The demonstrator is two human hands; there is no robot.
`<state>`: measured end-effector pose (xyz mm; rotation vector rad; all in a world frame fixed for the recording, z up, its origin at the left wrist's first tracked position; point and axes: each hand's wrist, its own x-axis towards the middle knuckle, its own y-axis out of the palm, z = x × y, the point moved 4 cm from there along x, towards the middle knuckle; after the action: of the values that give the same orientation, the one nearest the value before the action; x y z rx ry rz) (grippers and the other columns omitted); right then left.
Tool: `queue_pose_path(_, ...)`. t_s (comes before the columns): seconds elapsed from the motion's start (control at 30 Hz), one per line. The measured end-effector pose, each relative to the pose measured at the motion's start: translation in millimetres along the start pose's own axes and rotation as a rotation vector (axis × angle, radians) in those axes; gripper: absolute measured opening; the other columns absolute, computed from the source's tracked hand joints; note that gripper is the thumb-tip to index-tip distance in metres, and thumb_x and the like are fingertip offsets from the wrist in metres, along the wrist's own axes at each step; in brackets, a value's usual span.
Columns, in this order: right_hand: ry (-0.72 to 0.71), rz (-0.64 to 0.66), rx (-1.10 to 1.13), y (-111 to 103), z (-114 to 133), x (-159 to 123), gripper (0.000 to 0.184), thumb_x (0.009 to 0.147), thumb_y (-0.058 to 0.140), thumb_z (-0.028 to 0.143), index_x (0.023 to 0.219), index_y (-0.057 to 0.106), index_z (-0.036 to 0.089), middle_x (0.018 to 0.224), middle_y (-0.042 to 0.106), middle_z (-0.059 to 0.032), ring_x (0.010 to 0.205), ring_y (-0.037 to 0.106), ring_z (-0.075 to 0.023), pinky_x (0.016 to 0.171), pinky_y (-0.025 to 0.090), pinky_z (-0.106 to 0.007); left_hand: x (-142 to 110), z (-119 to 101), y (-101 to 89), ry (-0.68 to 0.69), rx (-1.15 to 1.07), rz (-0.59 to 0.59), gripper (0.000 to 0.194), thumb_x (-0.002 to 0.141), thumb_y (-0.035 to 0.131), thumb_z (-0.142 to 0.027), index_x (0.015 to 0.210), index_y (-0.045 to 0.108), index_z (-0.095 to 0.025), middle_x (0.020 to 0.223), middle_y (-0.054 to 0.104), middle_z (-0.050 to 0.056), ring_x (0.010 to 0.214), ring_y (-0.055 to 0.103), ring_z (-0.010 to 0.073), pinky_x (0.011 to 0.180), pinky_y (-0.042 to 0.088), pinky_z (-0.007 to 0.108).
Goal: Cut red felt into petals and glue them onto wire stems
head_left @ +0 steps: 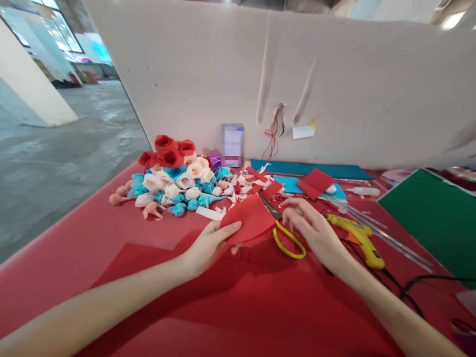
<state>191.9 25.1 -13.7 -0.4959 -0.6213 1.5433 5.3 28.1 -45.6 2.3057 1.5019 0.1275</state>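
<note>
My left hand (210, 245) pinches a curved piece of red paper (250, 218) between thumb and fingers, above the table. At the paper's right edge are the dark blades of a pair of scissors (270, 207). My right hand (307, 223) is closed at the scissors, its fingers partly hiding the far side of the handle. One yellow handle loop hangs in view below those fingers. Under both arms lies a large red sheet (260, 307). Small red and white paper scraps (240, 186) are strewn just beyond the held piece.
Left of the scraps is a heap of paper flowers (174, 181) in red, white, blue and pink. A yellow glue gun (359, 238) with a black cord lies on the right, near clear sticks (383, 238) and a green board (431, 223). A phone (232, 145) leans against the white panel (201, 74).
</note>
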Motion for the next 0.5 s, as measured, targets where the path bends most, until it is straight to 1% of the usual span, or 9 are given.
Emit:
queue_pose_path(0.03, 0.029, 0.001, -0.095, -2.7, -8.2, 1.5, 0.029, 0.083, 0.041, 0.037, 0.102, 0.048, 0.016, 0.083, 0.058, -0.0060, 0.070, 0.056, -0.0177, 0.067, 0.045, -0.031, 2.0, 0.0, 1.4, -0.017, -0.034, 0.032, 0.038, 0.080, 0.053, -0.030, 0.046, 0.049, -0.013, 0.042, 0.046, -0.001, 0.045, 0.043, 0.0092, 0.057, 0.039, 0.023)
queue_pose_path(0.1, 0.099, -0.007, -0.269, -2.3, -23.2, -0.2, 0.032, 0.075, 0.051, 0.021, 0.105, 0.050, 0.010, 0.091, 0.058, -0.0137, 0.085, 0.056, -0.0264, 0.076, 0.042, -0.039, 4.7, -0.7, 4.1, -0.041, -0.099, 0.091, 0.038, 0.081, 0.051, -0.028, 0.045, 0.048, -0.014, 0.041, 0.043, -0.001, 0.046, 0.042, 0.0101, 0.064, 0.040, 0.027)
queue_pose_path(0.17, 0.155, -0.001, -0.408, 4.2, -33.4, -6.2, 0.041, 0.070, 0.049, 0.006, 0.111, 0.050, 0.004, 0.100, 0.056, -0.0215, 0.097, 0.052, -0.0334, 0.079, 0.040, -0.043, 5.6, -1.5, 6.0, -0.049, -0.159, 0.134, 0.039, 0.081, 0.049, -0.027, 0.045, 0.046, -0.014, 0.040, 0.040, -0.001, 0.046, 0.040, 0.0103, 0.066, 0.040, 0.029)
queue_pose_path(0.23, 0.179, 0.015, -0.503, 12.2, -38.6, -11.8, 0.049, 0.068, 0.044, -0.002, 0.117, 0.047, -0.001, 0.104, 0.054, -0.0263, 0.101, 0.051, -0.0362, 0.079, 0.040, -0.044, 5.5, -2.1, 6.7, -0.045, -0.210, 0.167, 0.039, 0.081, 0.049, -0.026, 0.044, 0.044, -0.015, 0.039, 0.038, -0.002, 0.045, 0.038, 0.0100, 0.066, 0.040, 0.029)
queue_pose_path(0.3, 0.182, 0.025, -0.560, 17.5, -42.1, -13.0, 0.056, 0.068, 0.042, -0.003, 0.124, 0.040, -0.004, 0.106, 0.052, -0.0284, 0.097, 0.053, -0.0365, 0.077, 0.041, -0.043, 4.9, -3.2, 6.5, -0.035, -0.251, 0.190, 0.039, 0.082, 0.047, -0.024, 0.044, 0.041, -0.016, 0.039, 0.036, -0.002, 0.044, 0.037, 0.0099, 0.064, 0.039, 0.029)
queue_pose_path(0.4, 0.180, 0.029, -0.580, 18.7, -48.9, -5.2, 0.065, 0.066, 0.045, -0.002, 0.130, 0.033, -0.003, 0.109, 0.050, -0.0285, 0.089, 0.057, -0.0358, 0.072, 0.042, -0.043, 3.9, -8.3, 5.0, -0.018, -0.297, 0.200, 0.039, 0.083, 0.044, -0.023, 0.045, 0.039, -0.016, 0.039, 0.035, -0.002, 0.044, 0.035, 0.0099, 0.061, 0.039, 0.028)
queue_pose_path(0.5, 0.173, 0.037, -0.522, 13.6, -55.2, 7.4, 0.066, 0.063, 0.046, 0.000, 0.129, 0.034, 0.000, 0.111, 0.050, -0.0254, 0.092, 0.056, -0.0344, 0.074, 0.043, -0.041, 1.9, -18.4, 3.8, 0.009, -0.326, 0.202, 0.040, 0.084, 0.040, -0.020, 0.045, 0.039, -0.015, 0.039, 0.034, -0.002, 0.045, 0.034, 0.0102, 0.062, 0.039, 0.026)
